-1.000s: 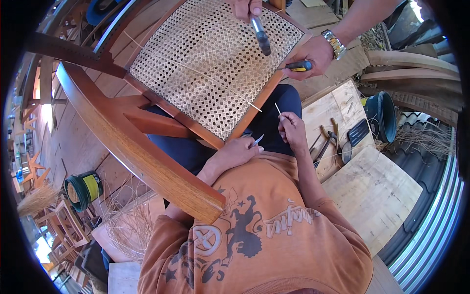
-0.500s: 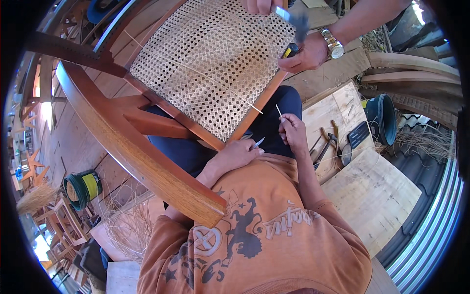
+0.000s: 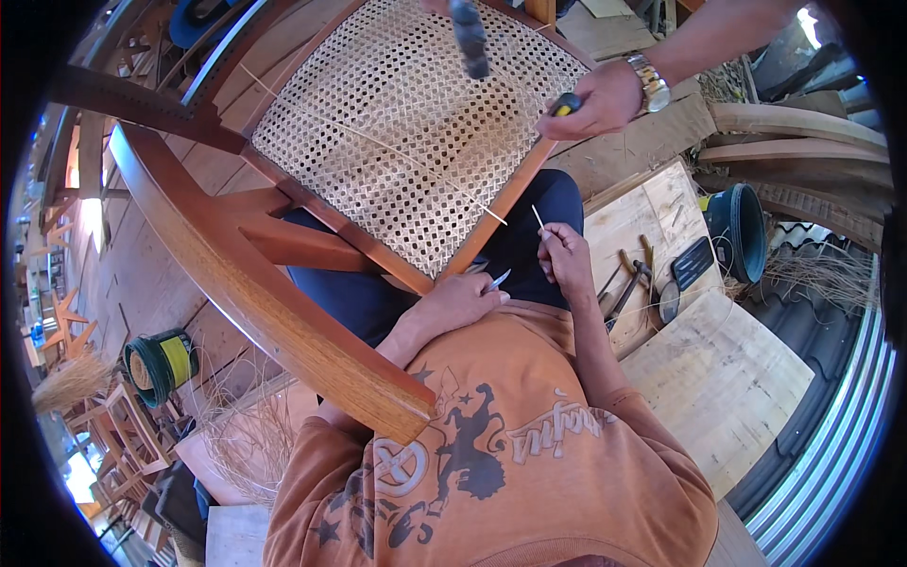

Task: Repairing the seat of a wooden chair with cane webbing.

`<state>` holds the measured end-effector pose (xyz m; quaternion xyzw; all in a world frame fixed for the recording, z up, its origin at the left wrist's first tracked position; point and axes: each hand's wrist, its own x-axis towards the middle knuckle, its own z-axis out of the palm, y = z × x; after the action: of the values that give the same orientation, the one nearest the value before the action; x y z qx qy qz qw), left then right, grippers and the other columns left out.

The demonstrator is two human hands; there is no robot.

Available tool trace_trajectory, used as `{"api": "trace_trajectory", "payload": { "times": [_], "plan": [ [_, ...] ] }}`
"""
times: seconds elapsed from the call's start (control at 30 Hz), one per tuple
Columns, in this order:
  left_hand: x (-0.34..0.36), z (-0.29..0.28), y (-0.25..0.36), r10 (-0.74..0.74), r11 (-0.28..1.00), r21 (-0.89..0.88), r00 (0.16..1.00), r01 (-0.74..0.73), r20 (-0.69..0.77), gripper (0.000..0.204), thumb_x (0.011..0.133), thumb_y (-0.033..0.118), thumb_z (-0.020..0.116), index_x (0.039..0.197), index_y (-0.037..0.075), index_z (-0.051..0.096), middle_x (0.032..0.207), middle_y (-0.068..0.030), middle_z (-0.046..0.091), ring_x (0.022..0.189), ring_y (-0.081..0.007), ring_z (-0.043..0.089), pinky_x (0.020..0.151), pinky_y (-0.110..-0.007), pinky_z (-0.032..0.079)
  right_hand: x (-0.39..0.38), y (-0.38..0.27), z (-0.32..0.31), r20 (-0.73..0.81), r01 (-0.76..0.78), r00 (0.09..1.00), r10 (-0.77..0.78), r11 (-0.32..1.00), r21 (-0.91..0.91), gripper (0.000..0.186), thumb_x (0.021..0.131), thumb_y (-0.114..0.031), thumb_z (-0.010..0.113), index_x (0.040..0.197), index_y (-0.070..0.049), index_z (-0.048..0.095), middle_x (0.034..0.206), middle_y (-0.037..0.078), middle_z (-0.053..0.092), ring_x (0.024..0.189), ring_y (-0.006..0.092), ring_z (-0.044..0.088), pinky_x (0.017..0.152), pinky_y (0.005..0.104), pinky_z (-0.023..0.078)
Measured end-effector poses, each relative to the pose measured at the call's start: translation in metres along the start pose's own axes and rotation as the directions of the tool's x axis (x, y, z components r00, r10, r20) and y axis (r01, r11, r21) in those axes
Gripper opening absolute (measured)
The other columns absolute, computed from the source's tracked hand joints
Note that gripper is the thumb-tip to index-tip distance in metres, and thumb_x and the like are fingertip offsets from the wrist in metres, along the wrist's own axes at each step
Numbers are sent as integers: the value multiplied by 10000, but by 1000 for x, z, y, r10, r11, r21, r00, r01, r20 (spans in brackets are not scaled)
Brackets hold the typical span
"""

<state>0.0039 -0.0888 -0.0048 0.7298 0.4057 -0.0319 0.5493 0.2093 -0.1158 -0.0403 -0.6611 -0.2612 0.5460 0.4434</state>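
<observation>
The woven cane panel (image 3: 378, 142) of a reddish-brown wooden chair (image 3: 255, 293) leans over my lap, with one loose cane strand (image 3: 406, 165) lying across it. My left hand (image 3: 460, 302) rests at the panel's near corner, closed around a knife; only its short blade (image 3: 501, 279) shows. To the right of the frame, my right hand (image 3: 567, 257) pinches a thin pale stick (image 3: 538, 216) that points up. Across the panel, a co-worker's watch-wearing hand (image 3: 605, 99) holds a yellow-and-black handled tool (image 3: 565, 104). A hammer (image 3: 470, 40) is over the panel's far part, mostly blurred.
On the board (image 3: 661, 222) at my right lie pincers (image 3: 638, 274), other hand tools and a dark flat block (image 3: 693, 263). Green buckets (image 3: 737, 231) stand on both sides. Loose cane fibres (image 3: 248, 425) are heaped at left. The curved chair arm (image 3: 378, 387) juts close to my left arm.
The co-worker's hammer has swung left and down over the panel, and the watch-wearing hand has shifted slightly. My own hands stay almost where they were.
</observation>
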Motion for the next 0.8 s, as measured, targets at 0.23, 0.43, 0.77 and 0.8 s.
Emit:
{"api": "trace_trajectory", "payload": {
  "times": [0.23,0.43,0.77,0.8],
  "plan": [
    [2,2,-6,41,999,22,999,-40,-8,364,876,356,515,845,-2,569,744,-160,568,718,-291,570,682,-376,440,0,1,-1,13,23,1000,-23,1000,-13,120,907,-125,474,950,-36,542,594,5,478,393,53,385,321,191,275],
    [0,-3,1,-22,1000,8,1000,22,15,360,870,353,526,857,-3,575,756,-160,577,738,-283,580,696,-366,448,2,1,0,0,13,1000,-13,1000,-1,119,905,-128,481,949,-36,542,598,5,483,392,54,384,321,191,276],
    [-1,-3,2,-19,1000,-16,1000,19,12,387,859,375,527,844,-7,590,793,-187,596,765,-314,589,703,-389,450,1,-1,0,-23,-10,1000,10,1000,4,138,897,-133,486,931,-21,560,576,10,498,382,53,400,337,201,308],
    [-1,-3,2,-11,1000,-3,1000,11,4,380,873,365,523,845,-9,583,741,-162,583,727,-270,584,677,-358,447,2,-1,0,-23,-7,1000,7,1000,4,138,898,-134,486,931,-22,559,576,10,497,381,53,399,336,201,306]
  ]
}}
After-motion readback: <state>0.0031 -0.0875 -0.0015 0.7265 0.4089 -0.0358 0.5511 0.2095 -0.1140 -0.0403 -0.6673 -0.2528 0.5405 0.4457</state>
